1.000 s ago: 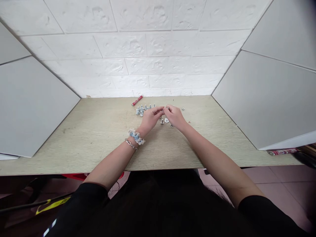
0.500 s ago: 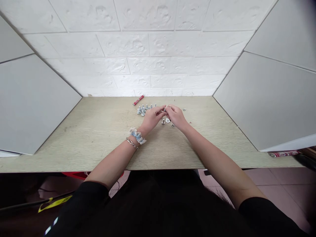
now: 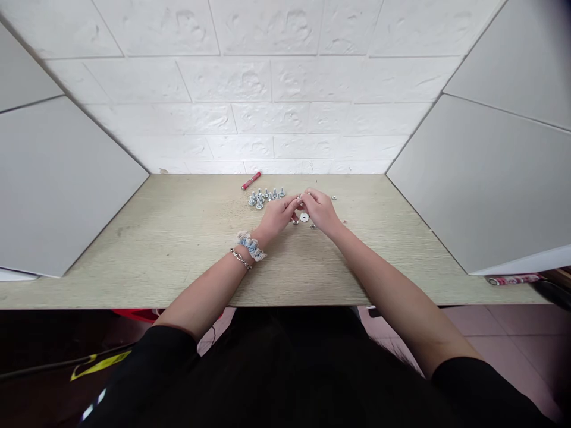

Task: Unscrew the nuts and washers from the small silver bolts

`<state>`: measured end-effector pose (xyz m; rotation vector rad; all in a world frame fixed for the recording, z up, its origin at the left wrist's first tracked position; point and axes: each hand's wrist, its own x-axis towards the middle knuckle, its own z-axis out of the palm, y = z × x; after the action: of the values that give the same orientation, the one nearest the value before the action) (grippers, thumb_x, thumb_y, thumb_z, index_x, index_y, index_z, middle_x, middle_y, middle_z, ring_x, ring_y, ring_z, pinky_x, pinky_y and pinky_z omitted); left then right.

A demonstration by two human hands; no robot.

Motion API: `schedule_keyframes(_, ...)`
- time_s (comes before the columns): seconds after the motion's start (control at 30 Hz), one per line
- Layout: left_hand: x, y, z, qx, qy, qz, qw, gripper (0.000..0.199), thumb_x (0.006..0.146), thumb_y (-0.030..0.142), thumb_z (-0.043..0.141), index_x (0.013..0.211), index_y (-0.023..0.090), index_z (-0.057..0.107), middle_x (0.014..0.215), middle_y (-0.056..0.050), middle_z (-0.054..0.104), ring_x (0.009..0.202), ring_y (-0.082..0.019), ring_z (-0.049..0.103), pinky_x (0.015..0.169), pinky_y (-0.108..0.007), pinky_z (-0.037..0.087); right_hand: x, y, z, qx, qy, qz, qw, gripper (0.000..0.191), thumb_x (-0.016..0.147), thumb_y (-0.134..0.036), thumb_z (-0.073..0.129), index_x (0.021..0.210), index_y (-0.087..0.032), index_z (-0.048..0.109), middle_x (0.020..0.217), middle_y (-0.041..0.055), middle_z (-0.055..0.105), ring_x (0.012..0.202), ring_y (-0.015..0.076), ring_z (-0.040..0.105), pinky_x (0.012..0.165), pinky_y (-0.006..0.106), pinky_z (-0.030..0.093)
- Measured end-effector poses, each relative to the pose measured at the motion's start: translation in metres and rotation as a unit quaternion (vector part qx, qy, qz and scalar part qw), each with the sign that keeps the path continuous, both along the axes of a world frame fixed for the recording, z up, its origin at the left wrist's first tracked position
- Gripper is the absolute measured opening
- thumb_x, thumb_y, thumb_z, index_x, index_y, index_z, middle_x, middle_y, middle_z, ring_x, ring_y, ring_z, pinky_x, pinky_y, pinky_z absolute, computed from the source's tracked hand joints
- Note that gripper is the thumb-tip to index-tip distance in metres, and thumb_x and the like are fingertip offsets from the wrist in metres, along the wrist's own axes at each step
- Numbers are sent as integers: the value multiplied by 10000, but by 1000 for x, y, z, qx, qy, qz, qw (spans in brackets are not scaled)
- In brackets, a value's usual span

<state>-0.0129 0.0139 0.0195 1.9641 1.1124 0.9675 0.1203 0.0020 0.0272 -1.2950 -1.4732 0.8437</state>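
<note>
My left hand (image 3: 277,217) and my right hand (image 3: 320,211) meet above the middle of the table, fingertips pinched together. A small shiny metal piece shows between them; the fingers cover most of it, so its kind cannot be made out. Just below the fingers lies a flat washer (image 3: 304,218). A bolt (image 3: 295,221) stands beside it, partly covered by my left fingers. Near my right hand's underside is a small nut (image 3: 313,226). Several bolts (image 3: 259,203) stand heads down in a group behind my left hand.
A red marker-like tube (image 3: 251,181) lies near the white brick-patterned wall (image 3: 250,119). Another nut (image 3: 334,198) rests to the right of my right hand. Grey panels (image 3: 75,184) flank the wooden table (image 3: 147,249). A red patterned tube (image 3: 513,279) lies at the right edge.
My left fingers have curled lower and now partly cover the standing bolt. The small metal piece stays between both hands' fingertips. The view has shifted slightly.
</note>
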Motion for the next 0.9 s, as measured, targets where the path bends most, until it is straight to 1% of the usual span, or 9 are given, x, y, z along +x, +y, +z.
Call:
schedule_keyframes(0.07, 0, 1, -1, 8, -21, 18, 1000, 269, 857, 337, 506, 1022, 199, 667, 762, 7, 672, 584, -90, 598, 669, -215, 461, 0, 0, 1, -3, -3, -3, 1000, 212, 768, -308, 427, 585, -205, 395, 543, -43, 399, 522, 95, 377, 501, 233, 303)
schedule_keyframes(0.13, 0, 1, -1, 16, -40, 43, 998, 354, 790, 279, 605, 1138, 218, 622, 942, -12, 683, 632, -86, 604, 690, -219, 471, -1, 0, 1, -5, -3, -5, 1000, 220, 773, -314, 430, 586, -204, 391, 547, -44, 395, 527, 94, 371, 505, 233, 296)
schedule_keyframes(0.2, 0, 1, -1, 20, -50, 62, 997, 380, 753, 236, 641, 1133, 218, 630, 1004, -25, 677, 662, -88, 603, 702, -223, 477, -2, -1, 1, 1, -4, -3, 1000, 227, 778, -321, 435, 588, -201, 397, 557, -42, 405, 546, 95, 375, 517, 232, 293)
schedule_keyframes(0.3, 0, 1, 0, 7, -71, 61, 996, 295, 761, 228, 631, 1051, 195, 676, 933, -28, 691, 654, -89, 594, 684, -220, 481, -2, -1, 0, 4, -6, 6, 1000, 233, 787, -334, 431, 597, -200, 414, 555, -42, 409, 555, 97, 377, 529, 234, 293)
schedule_keyframes(0.37, 0, 0, 1, -15, -93, 52, 994, 285, 767, 242, 625, 1039, 183, 686, 834, -15, 690, 610, -83, 579, 651, -215, 477, -2, -1, 0, 3, -6, 12, 1000, 230, 787, -335, 432, 602, -199, 421, 552, -44, 411, 549, 95, 374, 530, 234, 293)
schedule_keyframes(0.5, 0, 0, 4, -101, -151, 20, 983, 302, 767, 265, 626, 1043, 160, 692, 641, 23, 632, 475, -47, 485, 522, -190, 428, 0, 0, -1, 0, 6, 19, 1000, 211, 774, -320, 437, 602, -199, 414, 562, -43, 422, 549, 94, 379, 524, 234, 293)
schedule_keyframes(0.67, 1, 0, 7, -192, -231, -29, 954, 311, 742, 224, 667, 1036, 124, 689, 642, 11, 634, 457, -15, 469, 463, -151, 385, 1, 1, -1, -12, 10, 17, 1000, 208, 764, -299, 434, 588, -202, 378, 548, -45, 404, 524, 93, 372, 511, 241, 297)
schedule_keyframes(0.77, 1, 0, 8, -203, -231, -24, 951, 333, 733, 202, 680, 1053, 113, 678, 650, 1, 651, 469, -18, 498, 473, -146, 405, 2, 1, 0, -11, -5, 15, 1000, 194, 766, -289, 426, 598, -204, 379, 547, -47, 405, 522, 94, 370, 516, 244, 299)
schedule_keyframes(0.9, 2, -1, 8, -178, -200, -4, 963, 356, 731, 188, 671, 1079, 111, 666, 635, 6, 659, 474, -30, 526, 480, -152, 426, 4, 3, -3, -19, -23, 17, 999, 129, 754, -242, 408, 631, -208, 393, 554, -49, 407, 530, 100, 384, 520, 243, 299)
